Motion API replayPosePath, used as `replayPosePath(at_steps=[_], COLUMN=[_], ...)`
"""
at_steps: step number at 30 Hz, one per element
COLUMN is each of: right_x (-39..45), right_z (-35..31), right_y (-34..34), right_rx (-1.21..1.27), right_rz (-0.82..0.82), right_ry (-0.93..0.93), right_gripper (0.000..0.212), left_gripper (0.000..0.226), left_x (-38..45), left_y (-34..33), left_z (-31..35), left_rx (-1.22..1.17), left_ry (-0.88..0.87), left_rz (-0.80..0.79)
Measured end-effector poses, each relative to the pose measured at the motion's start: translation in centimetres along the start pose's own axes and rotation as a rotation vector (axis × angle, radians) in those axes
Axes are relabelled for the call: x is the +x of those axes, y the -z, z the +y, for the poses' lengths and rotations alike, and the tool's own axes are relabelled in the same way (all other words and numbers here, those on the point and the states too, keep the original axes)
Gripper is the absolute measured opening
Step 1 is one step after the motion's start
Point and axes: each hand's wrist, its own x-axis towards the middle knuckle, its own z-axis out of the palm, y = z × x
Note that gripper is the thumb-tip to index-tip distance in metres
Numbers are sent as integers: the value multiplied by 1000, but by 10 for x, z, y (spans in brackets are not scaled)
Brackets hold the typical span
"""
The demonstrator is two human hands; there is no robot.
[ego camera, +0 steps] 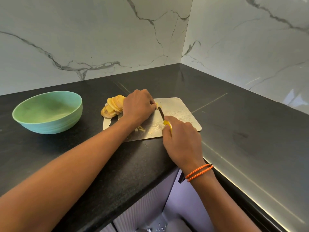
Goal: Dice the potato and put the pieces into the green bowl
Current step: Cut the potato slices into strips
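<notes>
Nearest, the right hand (181, 139) grips a yellow-handled knife (163, 117), blade on the metal cutting board (180, 111). Left hand (138, 107), fingers curled, pins what seems a potato piece (157, 104) beside the blade. Potato slices (112, 106) lie stacked at the board's far left; the green bowl (47, 112) sits farther left.

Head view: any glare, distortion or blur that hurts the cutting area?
Head view: wide-angle bending at the counter edge, with a bright light strip along it; mild sheen on the metal cutting board; knife and potato slices look reasonably sharp; green bowl evenly lit.
</notes>
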Motion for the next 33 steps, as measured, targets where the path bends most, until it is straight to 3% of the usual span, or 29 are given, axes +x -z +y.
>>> replayPosePath(at_steps=[4, 8, 14, 22, 33], right_x=[23, 52, 52, 51, 49], right_z=[10, 22, 24, 23, 21], right_y=[-1, -7, -8, -9, -6], right_rx=[-37, -94, -155, -165, -167], right_rz=[143, 88, 107, 106, 99], right_ry=[-64, -111, -110, -132, -149], right_gripper=[40, 35, 38, 27, 25], left_gripper=[17, 16, 32, 32, 33], left_x=[0, 1, 5, 7, 9], left_y=[1, 3, 7, 10, 12], left_z=[1, 0, -2, -4, -5], left_rx=[-5, 31, 183, 173, 178], left_ry=[-10, -36, -310, -306, -471], left_rz=[2, 21, -35, -54, -81])
